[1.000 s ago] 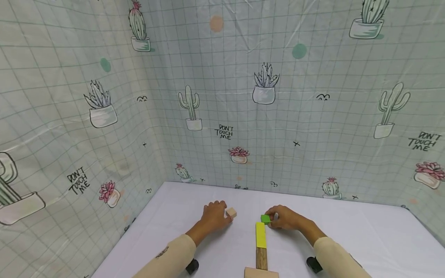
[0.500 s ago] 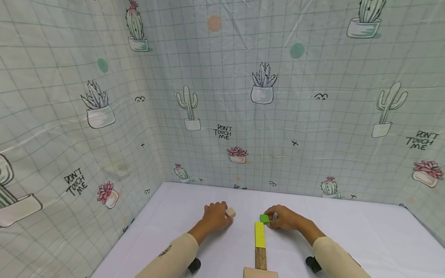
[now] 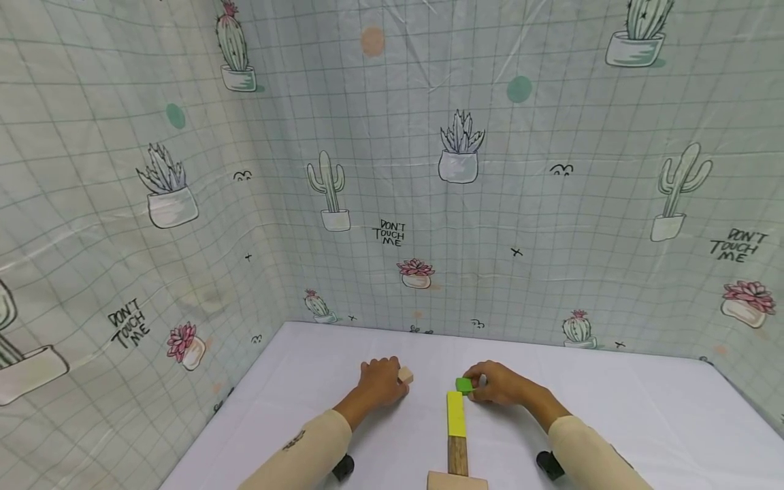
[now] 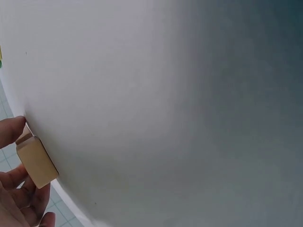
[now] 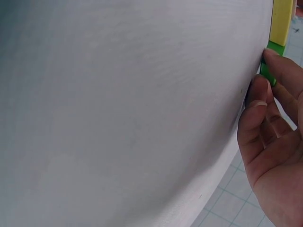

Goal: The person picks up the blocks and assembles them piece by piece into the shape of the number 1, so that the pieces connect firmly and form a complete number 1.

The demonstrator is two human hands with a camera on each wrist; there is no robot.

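In the head view my left hand (image 3: 381,382) holds a small plain wooden block (image 3: 405,375) low over the white table, left of centre. The left wrist view has the thumb on one side of this wooden block (image 4: 38,163) and the other fingers behind it; a second bit of wood shows by the thumb tip. Across from it, my right hand (image 3: 499,383) pinches a green block (image 3: 463,385) between thumb and fingers. That green block sits right at the far end of a yellow block (image 3: 456,414), as the right wrist view also shows.
Toward me, a dark brown wooden block (image 3: 457,454) continues the line from the yellow one, ending at a wider pale wooden block (image 3: 456,481) cut off by the frame. A cactus-print curtain (image 3: 367,286) stands behind the white table (image 3: 612,408). Black wrist devices sit under both sleeves.
The head view has turned slightly, so everything drifts a little left in it. Both hands keep their hold, and the blocks stay in the same arrangement.
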